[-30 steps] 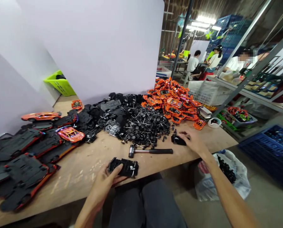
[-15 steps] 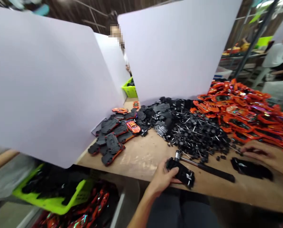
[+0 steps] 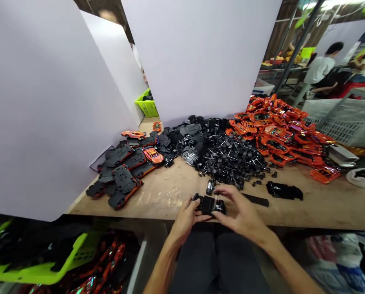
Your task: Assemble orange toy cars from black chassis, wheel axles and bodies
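Note:
My left hand [image 3: 186, 214] grips the left end of a black toy-car chassis [image 3: 209, 204] at the near edge of the wooden table [image 3: 323, 208]. My right hand [image 3: 242, 210] pinches over the right side of the same chassis; what sits under its fingertips I cannot make out. A hammer [image 3: 211, 187] with a black handle lies just behind the hands, partly hidden by my right hand. Another black car part [image 3: 284, 190] rests on the table to the right. A heap of black wheel-and-axle pieces [image 3: 231, 159] lies behind the hammer.
Orange car bodies [image 3: 280, 130] are piled at the right. Assembled upside-down cars [image 3: 121, 179] lie at the left. White divider boards [image 3: 47, 102] stand behind and to the left. A green basket [image 3: 41, 271] sits under the table at left. A person [image 3: 321, 71] sits far right.
My right hand left the black part on the table and came in to join my left hand on the chassis. The view swung back a little to the right.

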Demonstrator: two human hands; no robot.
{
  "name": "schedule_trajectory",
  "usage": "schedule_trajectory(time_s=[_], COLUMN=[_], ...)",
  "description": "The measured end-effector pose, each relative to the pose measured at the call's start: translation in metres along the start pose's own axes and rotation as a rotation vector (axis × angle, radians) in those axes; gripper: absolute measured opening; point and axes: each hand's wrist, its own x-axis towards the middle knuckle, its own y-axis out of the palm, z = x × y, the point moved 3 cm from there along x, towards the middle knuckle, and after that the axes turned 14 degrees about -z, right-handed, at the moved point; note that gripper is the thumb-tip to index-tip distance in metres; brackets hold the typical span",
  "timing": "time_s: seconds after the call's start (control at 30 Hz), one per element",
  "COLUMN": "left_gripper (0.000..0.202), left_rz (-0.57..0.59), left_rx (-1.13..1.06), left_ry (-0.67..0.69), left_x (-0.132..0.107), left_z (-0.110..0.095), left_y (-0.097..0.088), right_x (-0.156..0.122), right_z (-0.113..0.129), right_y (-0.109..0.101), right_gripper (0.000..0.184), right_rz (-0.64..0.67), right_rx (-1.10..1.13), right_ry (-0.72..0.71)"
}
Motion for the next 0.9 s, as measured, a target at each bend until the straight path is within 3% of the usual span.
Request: schedule_trajectory(time_s=[0.07,0.17,0.33,0.5,0.57,0.6,0.67,0.7,0.8,0.9], left_gripper=[0.036,0.037,0.048,0.041,0.042,0.043,0.042,0.042,0.046,0.050], left_rz=[0.016,0.034,-0.250,-0.254,-0.236,-0.221,-0.185,-0.171,-0.188,-0.225], left_rx=[-0.018,-0.005,0.174,0.264,0.242,0.217,0.148,0.111,0.041,0.033], left_ry=[-0.002,-0.015,0.038,0.113,0.101,0.082,0.045,0.035,0.028,0.031], left_x=[-0.005,-0.010,-0.007,0.006,0.006,0.005,0.002,-0.001,-0.006,-0.008], left_z=[0.001,0.002,0.006,0.017,0.017,0.016,0.008,0.003,-0.012,-0.018], left_y=[-0.004,-0.008,-0.018,-0.017,-0.014,-0.013,-0.008,-0.006,0.000,0.002], right_x=[-0.011,-0.014,-0.009,-0.003,0.006,0.014,0.034,0.044,0.076,0.093], right_z=[0.001,-0.004,0.001,0.008,0.004,-0.002,-0.020,-0.032,-0.073,-0.106], right_y=[0.033,0.051,0.046,0.034,0.006,-0.018,-0.079,-0.112,-0.185,-0.217], right_gripper=[0.068,0.084,0.098,0.109,0.094,0.077,0.032,0.021,0.016,0.021], right_rz=[0.053,0.104,0.161,0.235,0.161,0.060,-0.228,-0.371,-0.471,-0.486], right_rx=[-0.029,-0.007,-0.067,-0.162,-0.236,-0.307,-0.491,-0.603,-0.650,-0.583], right_ry=[-0.102,-0.092,-0.089,-0.114,-0.147,-0.134,-0.040,0.007,0.060,0.099])
